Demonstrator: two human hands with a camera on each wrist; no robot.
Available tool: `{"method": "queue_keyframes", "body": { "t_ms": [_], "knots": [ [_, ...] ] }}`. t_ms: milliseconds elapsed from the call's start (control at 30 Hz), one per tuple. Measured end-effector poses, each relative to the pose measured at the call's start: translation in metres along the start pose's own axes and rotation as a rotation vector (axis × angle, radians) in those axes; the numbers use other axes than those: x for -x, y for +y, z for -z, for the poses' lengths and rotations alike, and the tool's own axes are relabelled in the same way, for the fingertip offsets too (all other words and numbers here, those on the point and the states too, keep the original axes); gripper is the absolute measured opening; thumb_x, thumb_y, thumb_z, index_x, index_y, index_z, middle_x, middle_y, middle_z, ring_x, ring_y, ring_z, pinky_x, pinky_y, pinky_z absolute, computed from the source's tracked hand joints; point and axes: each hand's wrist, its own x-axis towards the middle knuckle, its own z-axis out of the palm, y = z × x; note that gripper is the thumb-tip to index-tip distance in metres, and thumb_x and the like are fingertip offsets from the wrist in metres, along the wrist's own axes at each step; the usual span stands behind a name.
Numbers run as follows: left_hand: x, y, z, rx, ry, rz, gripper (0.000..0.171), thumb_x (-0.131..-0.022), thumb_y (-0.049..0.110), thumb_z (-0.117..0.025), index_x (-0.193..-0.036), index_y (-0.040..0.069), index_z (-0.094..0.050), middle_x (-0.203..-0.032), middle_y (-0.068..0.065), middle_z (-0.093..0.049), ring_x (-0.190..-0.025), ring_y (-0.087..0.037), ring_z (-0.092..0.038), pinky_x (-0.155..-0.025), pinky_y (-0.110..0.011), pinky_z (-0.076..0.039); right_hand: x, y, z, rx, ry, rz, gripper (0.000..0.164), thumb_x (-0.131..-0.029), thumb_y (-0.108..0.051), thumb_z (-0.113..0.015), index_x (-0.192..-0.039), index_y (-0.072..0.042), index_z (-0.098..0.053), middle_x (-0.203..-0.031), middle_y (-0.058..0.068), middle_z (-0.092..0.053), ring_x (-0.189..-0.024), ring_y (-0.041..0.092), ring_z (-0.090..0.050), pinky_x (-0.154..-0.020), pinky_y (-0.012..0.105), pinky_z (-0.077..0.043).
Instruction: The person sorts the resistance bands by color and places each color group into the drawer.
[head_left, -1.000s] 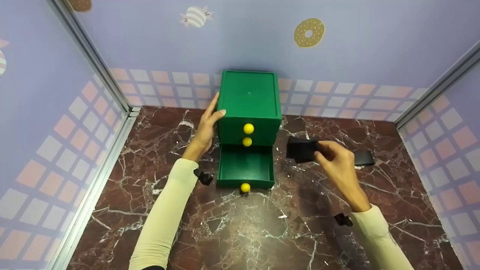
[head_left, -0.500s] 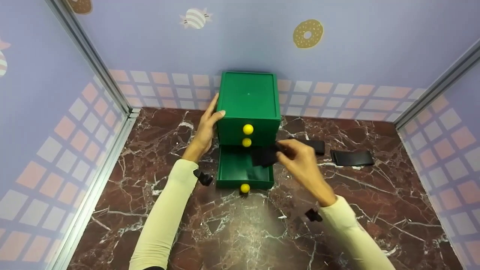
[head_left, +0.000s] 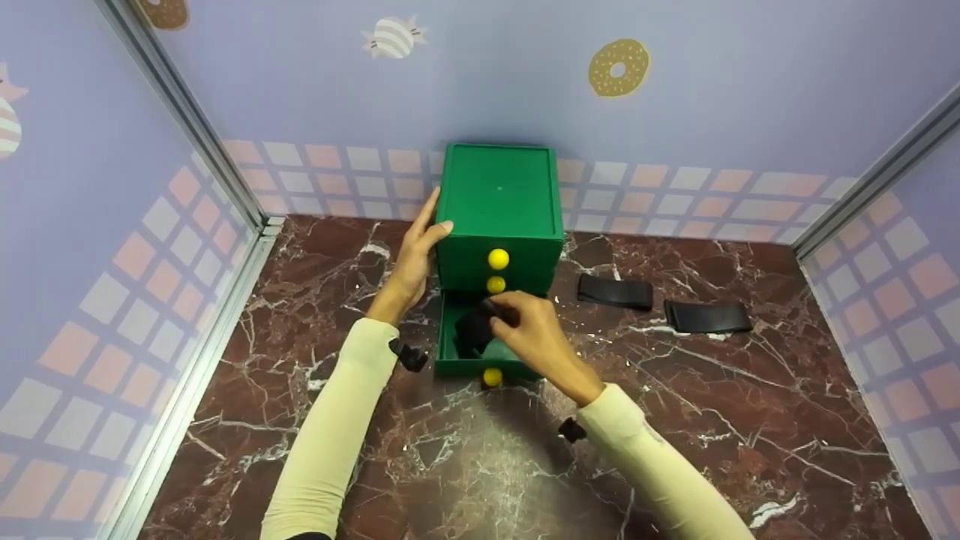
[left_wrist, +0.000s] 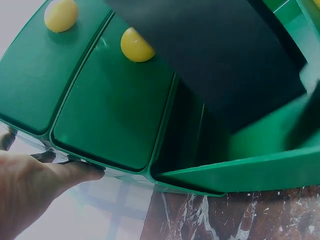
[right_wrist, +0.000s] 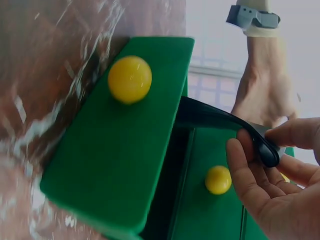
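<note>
A green drawer cabinet [head_left: 499, 187] with yellow ball knobs stands against the back wall. Its bottom drawer [head_left: 454, 368] is pulled out. At the cabinet's left side rests my left hand [head_left: 411, 262], fingers extended along the wall and thumb at the top front corner. My right hand [head_left: 536, 330], over the drawer, pinches a folded black strip [head_left: 472, 330] between thumb and fingers. That strip [right_wrist: 215, 115] shows a rounded fold at the fingertips in the right wrist view, and its free end dips into the drawer. In the left wrist view the strip [left_wrist: 220, 55] hides part of the drawer.
Two more folded black strips lie right of the cabinet, a nearer-in strip [head_left: 615, 291] and an outer strip [head_left: 707, 317]. The dark red marbled tabletop [head_left: 480, 465] is bordered by patterned side walls and a back wall [head_left: 495, 75].
My right hand has carried the black strip leftward from the tabletop at the right to inside the open drawer. The left hand has stayed at the cabinet's side.
</note>
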Motion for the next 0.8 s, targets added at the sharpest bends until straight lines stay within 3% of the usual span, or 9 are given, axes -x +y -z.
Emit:
{"method": "queue_keyframes", "body": {
  "t_ms": [167,467,800],
  "knots": [
    [0.000,0.000,-0.001,-0.002,-0.001,-0.007,0.077,-0.110,0.025,-0.059,-0.178,0.029,-0.024,-0.184,-0.003,-0.018,-0.154,-0.029,-0.045,-0.118,-0.046,-0.046,-0.001,0.009,-0.009,-0.014,0.001,-0.058,0.025,-0.096,0.002,-0.075,-0.120,0.000,-0.081,-0.112,0.012,-0.080,-0.093,0.022,-0.074,-0.083,0.041,-0.061],
    [0.000,0.000,0.000,0.008,0.004,-0.003,0.078,-0.109,0.023,-0.059,-0.178,0.027,-0.022,-0.184,-0.003,-0.017,-0.155,-0.030,-0.043,-0.120,-0.048,-0.045,0.003,0.053,-0.016,0.093,0.075,-0.138,0.025,-0.093,0.002,-0.077,-0.118,0.004,-0.080,-0.110,0.018,-0.081,-0.099,0.032,-0.076,-0.089,0.050,-0.062],
    [0.000,0.000,0.000,-0.003,0.002,-0.006,0.080,-0.109,0.024,-0.059,-0.179,0.025,-0.020,-0.184,-0.004,-0.016,-0.158,-0.029,-0.040,-0.123,-0.048,-0.041,0.007,0.067,-0.019,0.395,0.146,-0.084,0.020,-0.095,-0.009,-0.084,-0.114,-0.003,-0.080,-0.104,0.018,-0.073,-0.095,0.036,-0.065,-0.083,0.053,-0.057]
  ]
}}
